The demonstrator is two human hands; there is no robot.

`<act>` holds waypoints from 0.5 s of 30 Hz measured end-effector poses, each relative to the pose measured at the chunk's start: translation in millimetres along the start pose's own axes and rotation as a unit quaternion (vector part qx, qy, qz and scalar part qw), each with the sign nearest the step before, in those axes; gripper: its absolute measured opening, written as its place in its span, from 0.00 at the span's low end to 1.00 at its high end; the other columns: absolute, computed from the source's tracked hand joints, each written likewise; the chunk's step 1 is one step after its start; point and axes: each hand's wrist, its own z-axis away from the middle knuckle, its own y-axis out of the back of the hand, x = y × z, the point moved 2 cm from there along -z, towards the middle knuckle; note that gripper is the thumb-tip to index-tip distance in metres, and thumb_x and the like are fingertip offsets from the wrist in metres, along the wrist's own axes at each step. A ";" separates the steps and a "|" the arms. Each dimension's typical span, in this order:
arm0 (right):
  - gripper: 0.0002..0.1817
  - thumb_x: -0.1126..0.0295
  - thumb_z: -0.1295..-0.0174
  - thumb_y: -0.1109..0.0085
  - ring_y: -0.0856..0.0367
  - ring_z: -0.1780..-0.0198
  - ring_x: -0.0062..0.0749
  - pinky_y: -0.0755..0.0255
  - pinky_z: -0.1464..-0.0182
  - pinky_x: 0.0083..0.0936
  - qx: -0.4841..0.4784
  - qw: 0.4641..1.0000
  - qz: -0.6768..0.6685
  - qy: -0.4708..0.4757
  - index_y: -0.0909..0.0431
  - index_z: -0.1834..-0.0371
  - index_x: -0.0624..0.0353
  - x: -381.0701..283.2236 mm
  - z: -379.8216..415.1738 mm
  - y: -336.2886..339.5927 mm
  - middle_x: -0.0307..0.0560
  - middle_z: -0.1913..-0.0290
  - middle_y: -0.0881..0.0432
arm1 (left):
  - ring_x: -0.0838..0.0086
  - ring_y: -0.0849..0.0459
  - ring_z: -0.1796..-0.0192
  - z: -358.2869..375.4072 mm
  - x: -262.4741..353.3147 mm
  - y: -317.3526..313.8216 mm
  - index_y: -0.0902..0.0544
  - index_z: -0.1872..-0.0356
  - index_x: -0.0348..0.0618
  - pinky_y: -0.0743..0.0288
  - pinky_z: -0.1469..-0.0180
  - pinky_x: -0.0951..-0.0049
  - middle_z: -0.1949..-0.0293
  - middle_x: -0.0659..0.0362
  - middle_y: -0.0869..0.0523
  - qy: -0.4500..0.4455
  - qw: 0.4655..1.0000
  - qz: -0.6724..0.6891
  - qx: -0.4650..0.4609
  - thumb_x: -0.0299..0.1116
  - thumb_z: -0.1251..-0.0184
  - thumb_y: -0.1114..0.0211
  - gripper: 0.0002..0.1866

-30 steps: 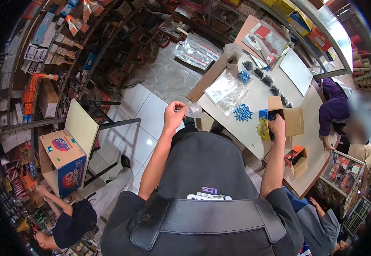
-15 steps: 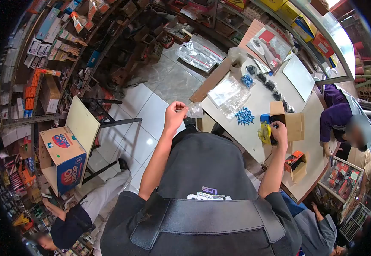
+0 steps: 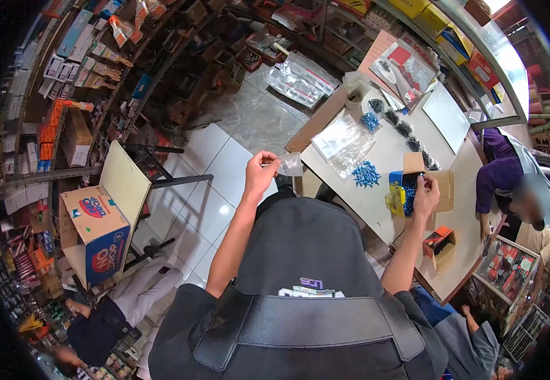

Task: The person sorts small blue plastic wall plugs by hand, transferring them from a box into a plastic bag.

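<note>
While far from "NO DROP" carton (image 3: pixel 105 234), left hand (image 3: pixel 262 170) round bag (image 3: pixel 293 164), right hand (image 3: pixel 425 195) at box (image 3: pixel 396 185), hold unclear

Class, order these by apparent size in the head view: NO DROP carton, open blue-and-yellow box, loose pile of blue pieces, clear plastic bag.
1. NO DROP carton
2. Open blue-and-yellow box
3. Pile of blue pieces and clear plastic bag: too alike to rank.

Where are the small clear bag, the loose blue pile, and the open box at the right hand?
Small clear bag (image 3: pixel 293 164), head view: middle of its plastic.
Loose blue pile (image 3: pixel 367 174), head view: centre of the heap.
Open box (image 3: pixel 413 163), head view: its raised cardboard flap.
</note>
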 end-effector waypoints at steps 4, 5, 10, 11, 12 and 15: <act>0.10 0.72 0.27 0.37 0.19 0.63 0.19 0.23 0.60 0.18 -0.013 0.971 -0.240 -0.004 0.19 0.48 0.67 -21.1 7.1 -22.8 0.40 0.61 0.18 | 0.80 0.19 0.65 1.3 -1.6 0.5 0.17 0.58 0.39 0.20 0.63 0.76 0.60 0.61 0.16 -0.004 1.000 0.002 0.002 0.27 0.33 0.29 0.07; 0.10 0.72 0.27 0.37 0.19 0.63 0.19 0.23 0.61 0.18 -0.065 0.962 -0.265 -0.023 0.19 0.49 0.67 -22.3 9.5 -32.6 0.41 0.61 0.18 | 0.80 0.19 0.65 1.3 -2.2 0.4 0.17 0.58 0.39 0.20 0.63 0.76 0.60 0.61 0.16 -0.004 1.000 0.002 0.001 0.27 0.33 0.29 0.07; 0.10 0.73 0.34 0.34 0.15 0.64 0.23 0.21 0.63 0.24 -0.234 0.963 -0.132 -0.031 0.14 0.51 0.62 -35.9 30.9 -80.3 0.44 0.64 0.12 | 0.80 0.19 0.65 0.5 -3.1 -0.3 0.17 0.59 0.39 0.20 0.63 0.76 0.60 0.61 0.16 -0.004 1.000 -0.001 -0.001 0.27 0.33 0.29 0.07; 0.10 0.72 0.33 0.34 0.15 0.64 0.23 0.20 0.62 0.23 -0.230 0.969 -0.089 0.007 0.14 0.51 0.62 -30.6 33.5 -89.1 0.44 0.63 0.11 | 0.80 0.19 0.65 1.1 -2.4 -0.8 0.17 0.59 0.39 0.20 0.63 0.76 0.60 0.61 0.16 -0.005 1.000 -0.005 -0.001 0.27 0.33 0.29 0.07; 0.09 0.72 0.33 0.33 0.14 0.64 0.22 0.20 0.61 0.23 -0.225 0.972 -0.045 0.045 0.14 0.52 0.61 -32.8 38.9 -96.6 0.43 0.63 0.11 | 0.80 0.19 0.65 1.6 -3.2 -1.3 0.17 0.59 0.39 0.20 0.63 0.76 0.60 0.61 0.16 -0.003 1.000 -0.005 -0.002 0.27 0.33 0.29 0.07; 0.10 0.71 0.37 0.32 0.13 0.64 0.28 0.20 0.58 0.26 -0.216 0.975 0.002 0.043 0.13 0.55 0.63 -36.3 44.8 -108.2 0.48 0.66 0.10 | 0.80 0.19 0.66 1.5 -2.1 -0.1 0.17 0.59 0.39 0.20 0.63 0.76 0.60 0.61 0.16 -0.008 1.000 -0.007 0.000 0.27 0.33 0.29 0.07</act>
